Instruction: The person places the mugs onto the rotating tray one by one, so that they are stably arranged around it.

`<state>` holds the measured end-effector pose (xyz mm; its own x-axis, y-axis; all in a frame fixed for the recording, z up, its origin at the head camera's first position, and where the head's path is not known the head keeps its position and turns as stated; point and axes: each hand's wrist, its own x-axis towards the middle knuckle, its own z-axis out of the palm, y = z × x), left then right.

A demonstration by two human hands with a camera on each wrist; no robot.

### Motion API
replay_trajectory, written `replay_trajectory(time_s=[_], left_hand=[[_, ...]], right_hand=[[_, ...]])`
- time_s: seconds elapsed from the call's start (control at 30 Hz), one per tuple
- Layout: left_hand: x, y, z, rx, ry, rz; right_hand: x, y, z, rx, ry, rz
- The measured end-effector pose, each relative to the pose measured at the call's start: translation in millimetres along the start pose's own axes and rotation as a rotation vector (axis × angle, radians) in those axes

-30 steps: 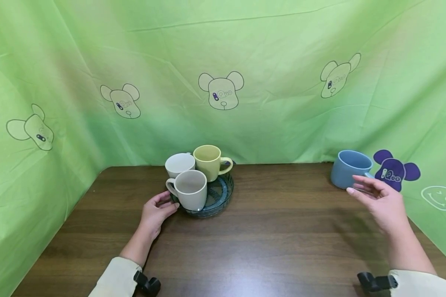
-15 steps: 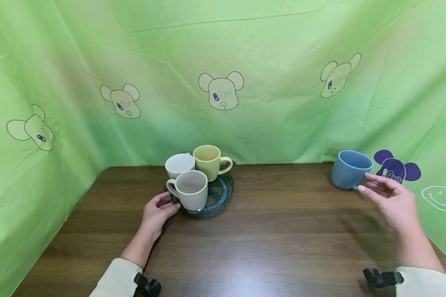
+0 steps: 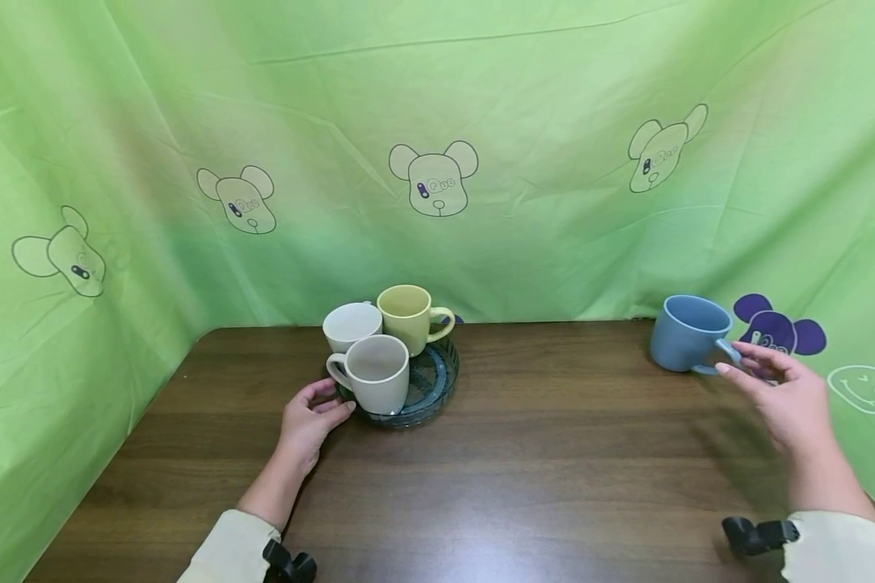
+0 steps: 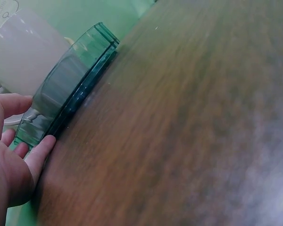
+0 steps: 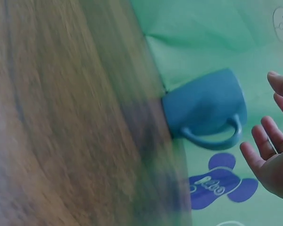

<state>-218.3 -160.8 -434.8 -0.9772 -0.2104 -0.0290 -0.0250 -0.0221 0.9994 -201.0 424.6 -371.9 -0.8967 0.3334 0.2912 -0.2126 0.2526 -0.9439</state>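
Observation:
A clear blue-green glass tray [image 3: 437, 380] stands on the table and holds a grey-white mug [image 3: 377, 376], a white mug [image 3: 352, 324] and a yellow mug [image 3: 406, 320]. At the tray's left side, my left hand [image 3: 309, 425] touches the wall with relaxed fingers; the left wrist view has the fingertips right at the glass wall [image 4: 68, 84]. A blue mug [image 3: 689, 332] stands upright at the far right, its handle [image 5: 217, 143] facing my right hand [image 3: 787, 397]. That hand is beside the handle with its fingers loosely spread, and the right wrist view shows a gap between them.
The brown wooden table [image 3: 525, 453] reaches back to a green curtain [image 3: 525, 243] printed with bear heads. The blue mug stands close to the table's back edge, near the curtain.
My right hand has moved to the right, away from the blue mug, so its handle now shows. The blue mug stays in place; my left hand has hardly moved.

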Motion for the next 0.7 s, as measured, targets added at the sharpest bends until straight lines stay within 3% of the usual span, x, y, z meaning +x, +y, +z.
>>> replay_trajectory(time_s=[0.17, 0.4, 0.7], left_hand=[[-1.3, 0.4, 0.2, 0.006, 0.002, 0.002], [-0.3, -1.5, 0.0, 0.01, 0.008, 0.014], [0.4, -1.8, -0.3, 0.025, 0.004, 0.0]], right_hand=[[4.9, 8, -7, -0.035, 0.013, 0.054], [10.6, 18, -9, 0.16, 0.019, 0.098], [18.6, 29, -7, 0.232, 0.008, 0.096]])
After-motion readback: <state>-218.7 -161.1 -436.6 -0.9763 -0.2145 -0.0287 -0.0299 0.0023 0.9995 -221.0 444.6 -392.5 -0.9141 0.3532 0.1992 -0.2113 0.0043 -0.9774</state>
